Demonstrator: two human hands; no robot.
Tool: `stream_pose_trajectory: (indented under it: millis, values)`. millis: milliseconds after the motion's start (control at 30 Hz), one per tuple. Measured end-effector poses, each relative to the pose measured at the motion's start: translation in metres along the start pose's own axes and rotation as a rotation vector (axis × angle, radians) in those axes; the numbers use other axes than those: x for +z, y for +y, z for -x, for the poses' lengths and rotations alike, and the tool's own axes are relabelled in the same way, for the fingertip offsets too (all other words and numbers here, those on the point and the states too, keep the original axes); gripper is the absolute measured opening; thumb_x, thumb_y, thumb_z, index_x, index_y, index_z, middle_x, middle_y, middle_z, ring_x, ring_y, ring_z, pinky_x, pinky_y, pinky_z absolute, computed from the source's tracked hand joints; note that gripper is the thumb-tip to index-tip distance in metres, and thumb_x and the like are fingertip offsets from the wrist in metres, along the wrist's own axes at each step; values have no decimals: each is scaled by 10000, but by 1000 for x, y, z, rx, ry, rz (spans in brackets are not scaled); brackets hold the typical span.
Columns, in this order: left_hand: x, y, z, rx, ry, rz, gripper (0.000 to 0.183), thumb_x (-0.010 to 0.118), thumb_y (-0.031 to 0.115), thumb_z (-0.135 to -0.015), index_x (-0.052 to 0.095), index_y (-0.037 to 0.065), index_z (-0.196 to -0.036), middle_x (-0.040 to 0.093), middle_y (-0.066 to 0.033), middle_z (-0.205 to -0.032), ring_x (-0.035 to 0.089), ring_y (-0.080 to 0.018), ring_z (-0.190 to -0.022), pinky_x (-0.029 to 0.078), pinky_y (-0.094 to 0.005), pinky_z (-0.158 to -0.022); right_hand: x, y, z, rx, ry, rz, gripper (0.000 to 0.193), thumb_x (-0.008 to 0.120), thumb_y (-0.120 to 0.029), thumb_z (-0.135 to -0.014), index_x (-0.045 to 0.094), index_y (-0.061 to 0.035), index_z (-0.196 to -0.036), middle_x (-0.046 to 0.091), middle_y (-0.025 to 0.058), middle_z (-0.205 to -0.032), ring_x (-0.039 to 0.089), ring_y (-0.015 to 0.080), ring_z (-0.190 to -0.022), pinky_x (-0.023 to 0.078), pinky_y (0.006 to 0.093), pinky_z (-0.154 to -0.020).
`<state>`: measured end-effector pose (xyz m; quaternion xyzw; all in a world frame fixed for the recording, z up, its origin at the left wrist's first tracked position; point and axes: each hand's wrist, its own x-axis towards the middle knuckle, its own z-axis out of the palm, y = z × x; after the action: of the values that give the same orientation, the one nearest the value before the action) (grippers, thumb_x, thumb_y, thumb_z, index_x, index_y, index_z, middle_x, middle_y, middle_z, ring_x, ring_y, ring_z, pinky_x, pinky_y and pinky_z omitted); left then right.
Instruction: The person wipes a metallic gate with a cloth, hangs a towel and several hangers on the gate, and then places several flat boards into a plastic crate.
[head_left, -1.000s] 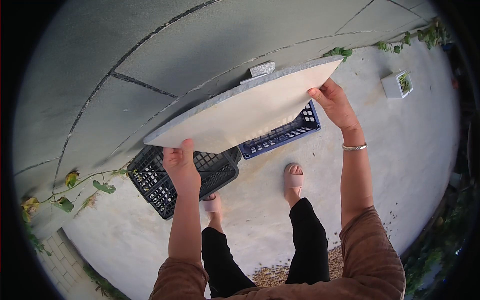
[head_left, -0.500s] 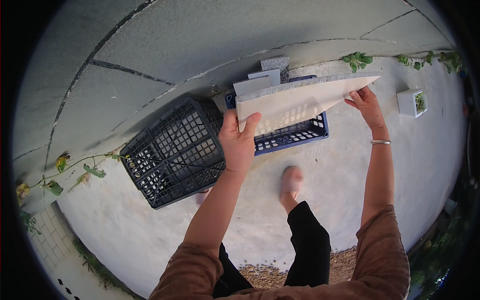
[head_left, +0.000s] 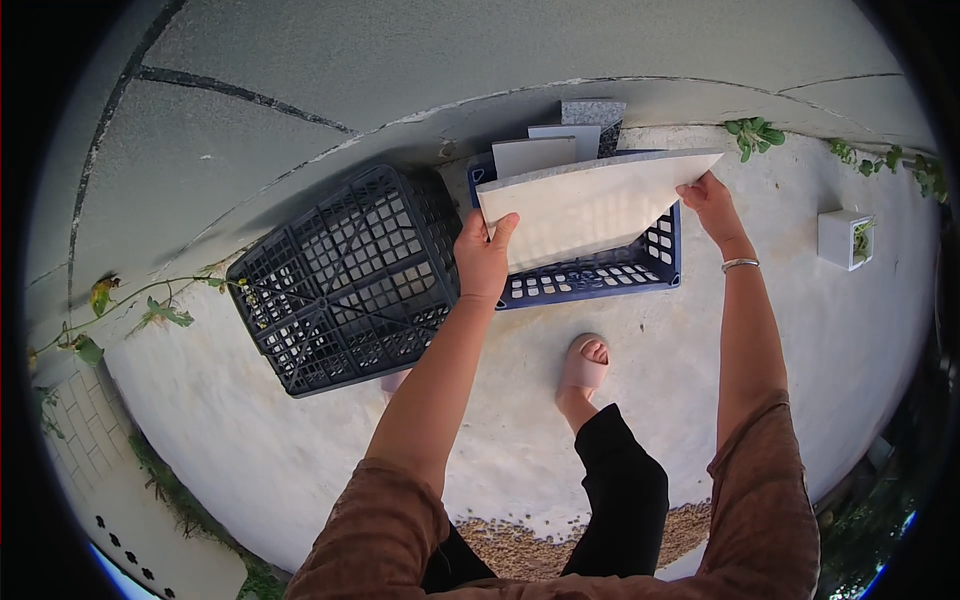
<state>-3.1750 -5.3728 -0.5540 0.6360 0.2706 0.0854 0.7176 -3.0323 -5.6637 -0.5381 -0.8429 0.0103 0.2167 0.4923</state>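
Observation:
Between my two hands is a large cream-coloured tile, tilted over a blue plastic crate. My left hand grips its left end, thumb on the near face. At the far right corner, my right hand pinches the tile's edge. Behind it, smaller slabs stand upright toward the wall: a pale one, another light one and a speckled grey one. The held tile hides the lower parts of these slabs and much of the crate's inside.
A dark plastic crate lies upside down left of the blue crate. Behind both runs a grey wall. A white square planter stands to the right, and leafy weeds grow along the wall's foot. My sandalled foot is in front.
The tile has come down closer into the blue crate, still held at both ends. The view has shifted slightly, so the crates and planter sit differently in it.

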Motion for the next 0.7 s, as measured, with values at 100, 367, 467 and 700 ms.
stream_pose_trajectory:
  millis: [100,367,467,700]
  values:
    - [-16,-6,-21,-27,81,-386,343,606,322,-732,544,-2,-825,599,-121,-739,573,-234,-692,424,-303,-630,16,-1,-21,-29,-3,64,277,578,-132,-752,496,16,-972,587,63,-817,532,124,-744,425,243,-658]
    - [-44,24,-42,130,-2,-717,184,521,181,-765,570,12,-819,588,-143,-754,568,-282,-698,440,-331,-618,45,20,-55,128,167,85,266,520,-188,-786,485,7,-963,545,56,-806,518,111,-663,436,225,-535]
    - [-95,55,-24,91,172,-641,121,541,153,-774,582,68,-851,591,-85,-746,582,-197,-637,446,-277,-568,41,34,-53,234,185,45,309,496,-199,-799,475,-8,-1040,529,67,-920,520,127,-763,471,234,-598]
    - [-345,69,-41,-38,377,-1629,310,455,35,-739,469,117,-1038,414,-77,-1149,519,-304,-897,456,-387,-674,50,40,-61,304,182,-20,351,510,-202,-791,456,-76,-1114,513,19,-980,491,106,-845,446,246,-687]
